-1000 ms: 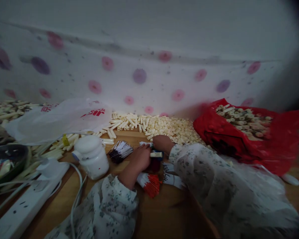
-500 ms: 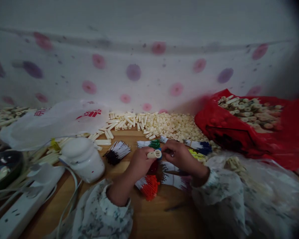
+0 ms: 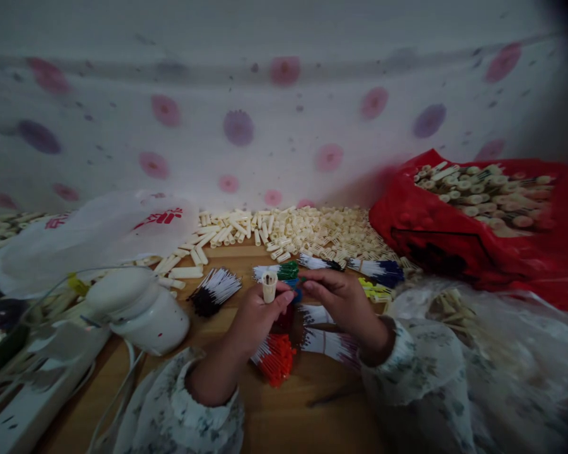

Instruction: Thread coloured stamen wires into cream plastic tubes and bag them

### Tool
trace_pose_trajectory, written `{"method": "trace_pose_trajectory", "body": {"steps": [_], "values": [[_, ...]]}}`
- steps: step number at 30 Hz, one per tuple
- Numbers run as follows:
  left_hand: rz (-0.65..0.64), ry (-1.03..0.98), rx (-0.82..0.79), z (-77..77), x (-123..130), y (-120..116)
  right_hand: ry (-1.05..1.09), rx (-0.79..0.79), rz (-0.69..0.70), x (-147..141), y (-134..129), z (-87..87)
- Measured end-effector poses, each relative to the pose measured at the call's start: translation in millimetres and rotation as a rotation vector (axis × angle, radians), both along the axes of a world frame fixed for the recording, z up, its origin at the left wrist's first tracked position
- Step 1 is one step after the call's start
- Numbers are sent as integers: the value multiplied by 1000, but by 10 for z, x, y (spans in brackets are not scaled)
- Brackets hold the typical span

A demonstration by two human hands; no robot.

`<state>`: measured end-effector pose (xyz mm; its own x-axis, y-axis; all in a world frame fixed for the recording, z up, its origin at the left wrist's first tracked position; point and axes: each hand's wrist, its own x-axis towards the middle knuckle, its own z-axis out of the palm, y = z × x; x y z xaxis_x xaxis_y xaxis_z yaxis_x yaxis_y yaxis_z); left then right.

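My left hand [image 3: 258,318] is closed around a cream plastic tube [image 3: 269,287], its open end with small dark holes turned up toward me. Just to the right, my right hand [image 3: 343,302] has thumb and forefinger pinched together, with a tiny green bit at the tips too small to name. Bundles of thin white wires with coloured ends lie around the hands: a green bundle [image 3: 288,270] behind, an orange bundle [image 3: 277,362] in front, a black bundle [image 3: 215,291] to the left, and a purple bundle [image 3: 331,343] beneath the right wrist. A blue bundle is partly hidden between the hands.
Loose cream tubes [image 3: 307,230] are heaped along the wall. A red bag [image 3: 407,221] of tubes stands right, behind a clear plastic bag [image 3: 497,340]. At left are a white jar [image 3: 146,315], a power strip [image 3: 38,391] with cables, and a white bag [image 3: 94,246].
The tube in my left hand has tipped from sideways to more upright and moved left. My right hand has drawn slightly away from it, fingertips now showing. The whole view has shifted a little.
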<state>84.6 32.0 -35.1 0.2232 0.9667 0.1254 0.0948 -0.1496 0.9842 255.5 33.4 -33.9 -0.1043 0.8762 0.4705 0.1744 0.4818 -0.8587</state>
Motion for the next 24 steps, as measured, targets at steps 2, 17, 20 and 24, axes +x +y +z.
{"method": "trace_pose_trajectory", "body": {"steps": [2, 17, 20, 24], "values": [[-19, 48, 72, -2, 0, 7, -41, 42, -28, -9, -26, 29], [112, 197, 437, -4, -6, -9, -350, 699, -215, 105, -875, 740], [106, 204, 453, 18, 1, -13, -459, 747, -175, 72, -824, 685], [84, 184, 438, 31, 2, -22, -478, 771, -200, 41, -772, 635]]}}
